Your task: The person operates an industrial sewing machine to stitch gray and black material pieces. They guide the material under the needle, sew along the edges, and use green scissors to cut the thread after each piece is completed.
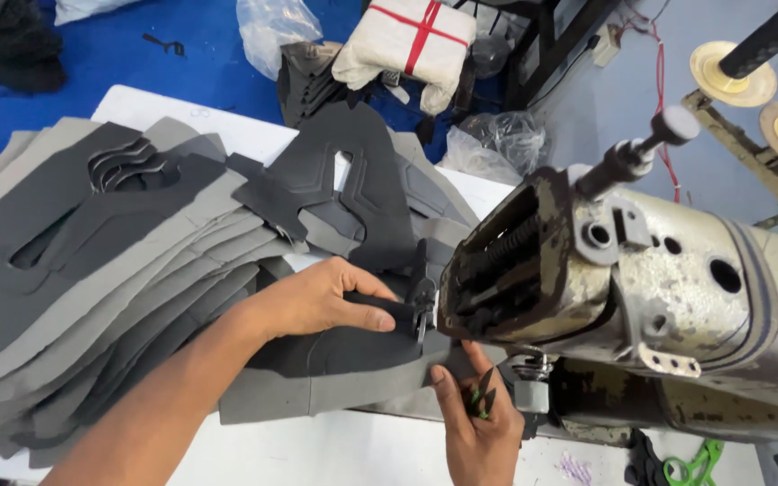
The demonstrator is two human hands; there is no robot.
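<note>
My left hand (317,301) presses a dark grey shoe-upper piece (335,351) flat, thumb and fingers pinching its edge right by the presser foot (422,301) of a worn sewing machine (641,288). My right hand (474,418) comes up from below, fingertips on the lighter grey underlayer (317,391) under the machine head. A small green-handled thread snip (482,396) is tucked in that hand's palm. The needle itself is hidden behind the machine head.
A fanned stack of grey and dark cut pieces (92,270) covers the white table (317,450) at left. More dark pieces (344,180) lie behind. Plastic bags (497,144), a white bundle tied with red tape (407,40) and thread cone stands (736,63) sit beyond.
</note>
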